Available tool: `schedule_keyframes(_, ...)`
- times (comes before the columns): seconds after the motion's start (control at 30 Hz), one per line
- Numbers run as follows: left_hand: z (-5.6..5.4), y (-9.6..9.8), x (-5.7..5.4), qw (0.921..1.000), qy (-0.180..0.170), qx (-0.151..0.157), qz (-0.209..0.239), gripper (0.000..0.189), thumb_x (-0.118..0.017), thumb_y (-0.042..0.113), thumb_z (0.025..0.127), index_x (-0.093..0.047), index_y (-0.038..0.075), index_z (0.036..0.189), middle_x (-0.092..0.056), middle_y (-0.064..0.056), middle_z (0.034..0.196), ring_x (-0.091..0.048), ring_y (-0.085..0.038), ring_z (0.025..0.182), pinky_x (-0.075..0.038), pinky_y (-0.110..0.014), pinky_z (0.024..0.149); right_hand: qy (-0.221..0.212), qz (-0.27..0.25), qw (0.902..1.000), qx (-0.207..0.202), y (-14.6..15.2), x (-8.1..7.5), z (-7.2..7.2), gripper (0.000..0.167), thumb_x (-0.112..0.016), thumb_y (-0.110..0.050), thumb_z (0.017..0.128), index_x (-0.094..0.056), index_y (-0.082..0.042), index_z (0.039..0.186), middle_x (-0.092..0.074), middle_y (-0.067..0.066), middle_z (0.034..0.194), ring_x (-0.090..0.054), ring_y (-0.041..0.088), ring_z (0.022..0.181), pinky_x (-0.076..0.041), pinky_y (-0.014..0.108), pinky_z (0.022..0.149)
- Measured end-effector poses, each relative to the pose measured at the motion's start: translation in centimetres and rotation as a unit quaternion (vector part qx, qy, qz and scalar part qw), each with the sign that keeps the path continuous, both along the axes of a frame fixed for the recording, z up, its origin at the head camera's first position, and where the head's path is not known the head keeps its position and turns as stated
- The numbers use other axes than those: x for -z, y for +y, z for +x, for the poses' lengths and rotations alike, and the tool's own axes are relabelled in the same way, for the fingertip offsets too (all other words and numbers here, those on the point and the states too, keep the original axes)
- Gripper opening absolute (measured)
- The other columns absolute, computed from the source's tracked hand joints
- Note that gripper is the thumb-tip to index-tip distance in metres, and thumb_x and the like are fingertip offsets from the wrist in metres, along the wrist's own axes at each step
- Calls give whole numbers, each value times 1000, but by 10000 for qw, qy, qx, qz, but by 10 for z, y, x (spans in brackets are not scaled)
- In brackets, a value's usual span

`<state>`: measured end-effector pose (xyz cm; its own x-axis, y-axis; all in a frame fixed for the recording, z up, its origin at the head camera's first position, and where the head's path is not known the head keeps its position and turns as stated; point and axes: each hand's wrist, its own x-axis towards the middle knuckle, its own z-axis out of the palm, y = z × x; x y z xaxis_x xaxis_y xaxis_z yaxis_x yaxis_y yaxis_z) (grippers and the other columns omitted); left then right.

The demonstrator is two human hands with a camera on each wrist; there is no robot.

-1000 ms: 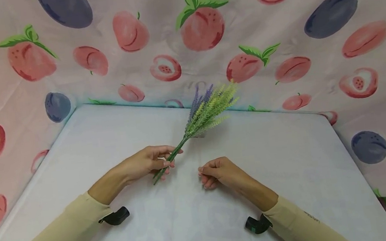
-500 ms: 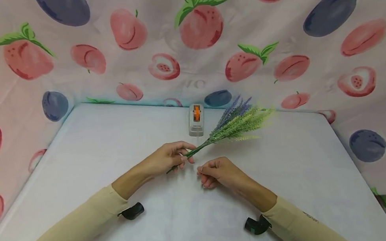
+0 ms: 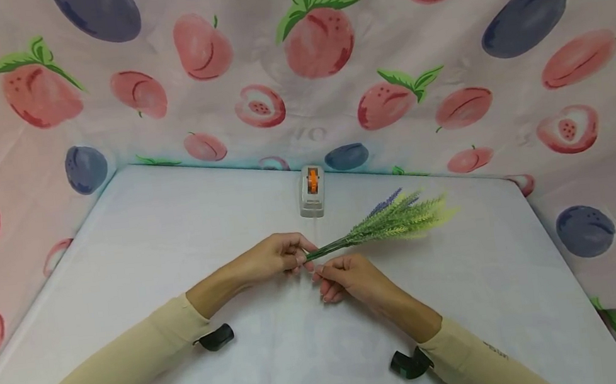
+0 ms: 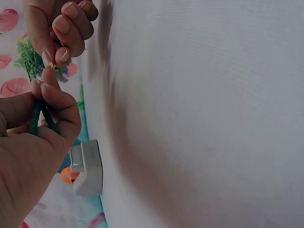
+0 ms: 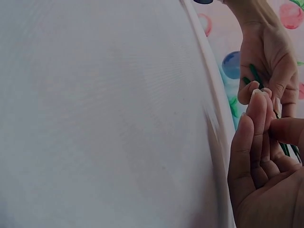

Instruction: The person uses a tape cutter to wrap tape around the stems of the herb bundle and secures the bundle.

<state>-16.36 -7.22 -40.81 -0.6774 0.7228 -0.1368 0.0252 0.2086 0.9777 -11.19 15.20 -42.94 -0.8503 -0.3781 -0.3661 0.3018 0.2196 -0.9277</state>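
Note:
In the head view my left hand (image 3: pixel 275 256) pinches the green stems of a bunch of artificial lavender (image 3: pixel 399 216), with purple and yellow-green flower heads pointing right. Two stem ends show under its curled fingers in the left wrist view. My right hand (image 3: pixel 346 276) is close beside it, thumb pressed to forefinger. A faint clear strip of tape seems to run from the tape dispenser (image 3: pixel 311 193) towards these fingertips; it is hard to make out. The grey dispenser with an orange roll stands behind both hands. The fingertips of the two hands are nearly touching.
The table has a white cover (image 3: pixel 185 212). A fruit-print cloth (image 3: pixel 277 24) hangs behind it and at both sides. Black wrist cameras stick out from both beige sleeves.
My left hand has moved right, up to the right hand, and the lavender has tilted down from steep to nearly level. The dispenser has come into sight. The right hand has barely moved.

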Motion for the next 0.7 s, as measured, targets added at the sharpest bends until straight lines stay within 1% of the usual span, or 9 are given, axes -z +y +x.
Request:
schedule_keyframes(0.1,0,1,2,10000,2,46,-69,28,-49,-4,102,-61,-5,127,-63,-25,91,-57,-20,75,-48,-28,68,88,-1,10000,12,0,0,1,35,-62,-20,102,-71,13,103,-70,2,71,-68,10,64,-58,26,64)
schedule_keyframes(0.17,1,2,4,9999,13,42,-161,28,-50,-2,103,-62,-3,128,-60,-19,85,-55,-17,72,-46,-28,67,107,-26,9999,58,0,0,1,35,-63,-20,102,-71,14,103,-70,2,70,-68,11,64,-58,26,63)
schedule_keyframes(0.23,1,3,5,9997,16,37,-236,29,-50,0,103,-63,-1,129,-59,-17,82,-53,-15,69,-43,-27,65,118,-79,9998,106,0,0,2,34,-62,-18,102,-70,15,103,-69,2,69,-68,11,63,-57,26,63)
schedule_keyframes(0.33,1,3,5,9996,-40,9,-287,27,-51,1,104,-62,0,129,-64,-16,84,-52,-14,66,-41,-27,62,131,-140,9996,208,1,0,2,32,-62,-15,101,-70,16,104,-68,1,68,-67,11,62,-57,25,61)
schedule_keyframes(0.47,0,3,5,9997,-51,18,-240,21,-51,0,103,-60,-2,123,-72,-17,92,-51,-14,65,-41,-26,61,208,-133,9991,355,1,-2,3,32,-62,-15,101,-70,16,104,-66,0,66,-66,10,60,-56,25,59)
schedule_keyframes(0.7,0,4,4,9996,92,103,-232,19,-50,-3,102,-63,-2,116,-74,-14,92,-52,-15,65,-42,-26,60,193,-100,9980,593,0,-5,5,29,-63,-18,100,-74,8,105,-66,2,64,-66,12,57,-55,26,56)
